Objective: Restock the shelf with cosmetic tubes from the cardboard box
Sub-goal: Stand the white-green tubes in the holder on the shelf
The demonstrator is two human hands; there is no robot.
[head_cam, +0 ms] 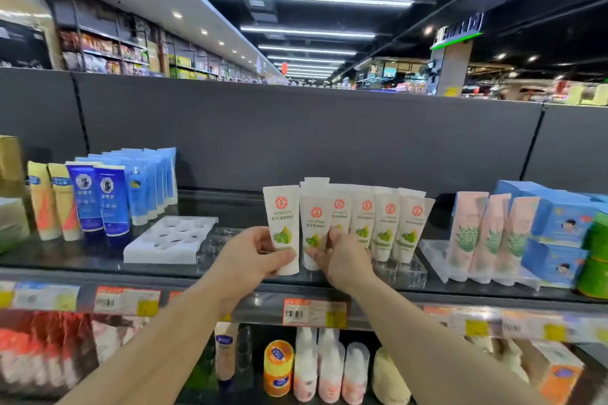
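Note:
My left hand (pixel 253 256) grips a white cosmetic tube (pixel 283 223) with a red seal and green leaf print, held upright just above the top shelf (pixel 98 260). Beside it my right hand (pixel 339 256) pinches a second white tube (pixel 315 230) of the same kind. Both tubes stand at the left end of a row of matching white tubes (pixel 385 223) in a clear holder (pixel 401 270). The cardboard box is not in view.
A white foam tray (pixel 171 240) with empty holes lies left of my hands. Blue tubes (pixel 108 200) and yellow tubes (pixel 52 200) stand further left. Pink tubes (pixel 487 233) and blue boxes (pixel 559 233) stand to the right. Price tags (pixel 314 312) line the shelf edge; bottles fill the lower shelf.

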